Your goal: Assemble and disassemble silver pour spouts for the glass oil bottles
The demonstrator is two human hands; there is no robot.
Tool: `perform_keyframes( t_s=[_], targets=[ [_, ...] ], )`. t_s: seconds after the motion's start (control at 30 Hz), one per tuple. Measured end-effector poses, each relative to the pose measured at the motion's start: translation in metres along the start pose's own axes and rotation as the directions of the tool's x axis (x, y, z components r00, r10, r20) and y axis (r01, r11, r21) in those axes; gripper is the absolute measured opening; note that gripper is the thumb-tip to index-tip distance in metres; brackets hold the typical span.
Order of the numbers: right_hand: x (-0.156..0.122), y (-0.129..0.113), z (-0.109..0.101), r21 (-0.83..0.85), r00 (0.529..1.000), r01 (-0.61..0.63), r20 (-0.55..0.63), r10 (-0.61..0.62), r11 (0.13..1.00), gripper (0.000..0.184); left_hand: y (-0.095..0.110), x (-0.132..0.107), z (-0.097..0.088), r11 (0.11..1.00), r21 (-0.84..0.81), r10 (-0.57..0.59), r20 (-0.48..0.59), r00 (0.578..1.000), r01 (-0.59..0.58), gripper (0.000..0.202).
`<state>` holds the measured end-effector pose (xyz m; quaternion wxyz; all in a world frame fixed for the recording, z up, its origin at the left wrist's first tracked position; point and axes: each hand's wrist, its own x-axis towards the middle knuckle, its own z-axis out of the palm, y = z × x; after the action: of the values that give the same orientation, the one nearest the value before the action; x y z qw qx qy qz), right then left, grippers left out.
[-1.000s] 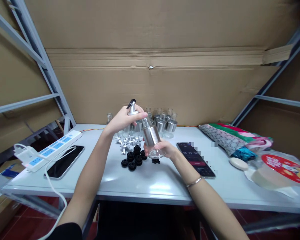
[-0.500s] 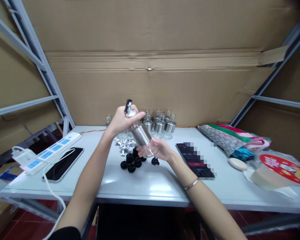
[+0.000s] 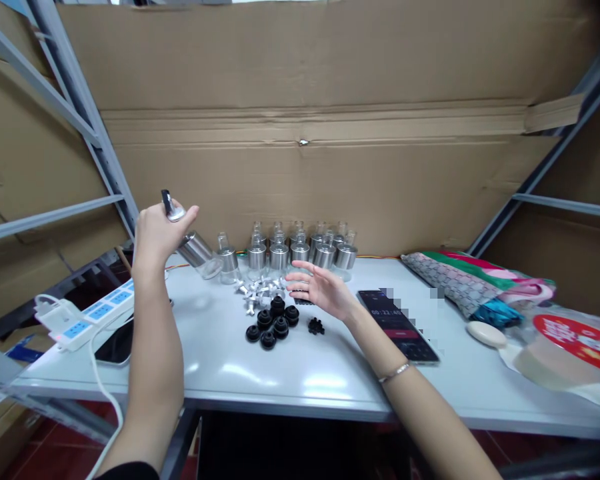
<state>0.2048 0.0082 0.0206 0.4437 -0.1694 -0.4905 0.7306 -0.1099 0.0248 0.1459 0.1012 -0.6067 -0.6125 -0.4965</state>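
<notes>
My left hand (image 3: 157, 233) is closed round the spout end of a steel-sleeved glass bottle (image 3: 196, 252) and holds it tilted in the air above the table's left part. My right hand (image 3: 316, 289) is open, fingers spread, and hovers just above a heap of small silver spout parts (image 3: 256, 291) and black rubber stoppers (image 3: 273, 322). A row of several more steel-sleeved glass bottles (image 3: 290, 255) stands behind them against the cardboard wall.
A phone (image 3: 399, 325) lies face up right of my right hand. A white power strip (image 3: 93, 312) and a second phone (image 3: 115, 341) sit at the left of the white table (image 3: 300, 373). Folded cloth bags (image 3: 470, 283), a soap-like oval (image 3: 487, 333) and a plastic package (image 3: 570, 347) lie at the right.
My left hand has carried the bottle away to the left and up. My right hand has let go of the bottle's base and opened over the small parts.
</notes>
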Motion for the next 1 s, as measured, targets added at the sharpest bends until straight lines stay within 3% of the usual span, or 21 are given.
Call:
perform_keyframes(
  t_s=[0.1, 0.2, 0.8, 1.0],
  targets=[
    [0.001, 0.001, 0.0, -0.014, 1.0, -0.011, -0.018, 0.01, 1.0, 0.041, -0.001, 0.002, 0.01, 0.976, 0.201, -0.09, 0.038, 0.995, 0.08, 0.033],
    [0.001, 0.002, -0.001, -0.029, 1.0, -0.012, -0.026, 0.012, 0.999, 0.041, -0.002, 0.003, 0.025, 0.961, 0.269, -0.099, 0.115, 0.988, 0.065, 0.035],
    [0.0, 0.002, 0.002, -0.107, 1.0, -0.011, -0.028, 0.008, 0.994, 0.046, -0.005, -0.005, 0.084, 0.913, 0.404, -0.087, 0.331, 0.94, -0.058, 0.04],
    [0.001, 0.003, 0.001, -0.118, 0.999, -0.018, -0.031, 0.014, 0.993, 0.046, 0.002, -0.017, 0.107, 0.905, 0.372, 0.034, 0.422, 0.906, -0.207, 0.036]
  ],
)
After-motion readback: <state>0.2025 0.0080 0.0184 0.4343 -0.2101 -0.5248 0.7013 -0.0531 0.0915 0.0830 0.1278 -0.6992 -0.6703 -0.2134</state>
